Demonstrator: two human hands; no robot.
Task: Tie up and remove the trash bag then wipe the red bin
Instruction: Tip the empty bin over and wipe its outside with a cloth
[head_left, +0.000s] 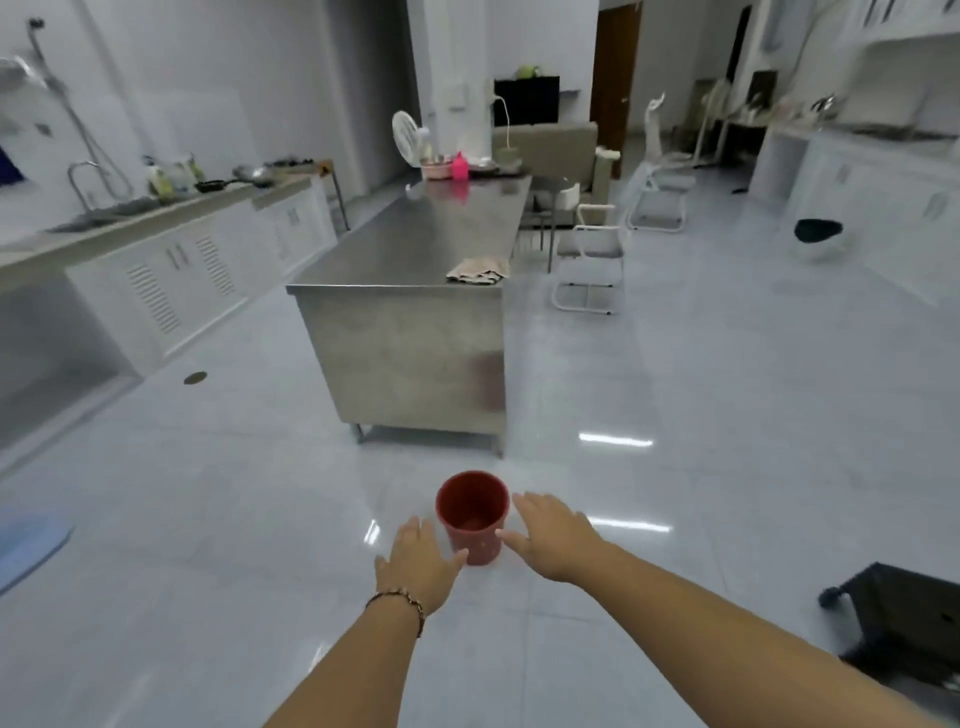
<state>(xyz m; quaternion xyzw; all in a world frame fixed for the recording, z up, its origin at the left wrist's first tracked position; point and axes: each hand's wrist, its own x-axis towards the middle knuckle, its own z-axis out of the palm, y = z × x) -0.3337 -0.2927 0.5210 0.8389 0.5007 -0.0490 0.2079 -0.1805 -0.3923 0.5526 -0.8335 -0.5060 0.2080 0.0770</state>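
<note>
The red bin (472, 514) stands upright on the glossy white floor in front of me, with no bag visible inside it. My left hand (418, 564), with a bracelet at the wrist, hovers at the bin's lower left with fingers spread. My right hand (553, 538) is stretched out at the bin's right side, fingers apart, thumb close to the bin's wall. Neither hand holds anything. A crumpled cloth (479, 270) lies on the near right corner of the steel table (405, 249). No trash bag is in view.
The steel table stands just beyond the bin. A counter with sink and cabinets (156, 249) runs along the left. White chairs (589, 254) stand right of the table. A black wheeled cart (904, 618) sits at lower right. A blue mat (31, 545) lies at far left.
</note>
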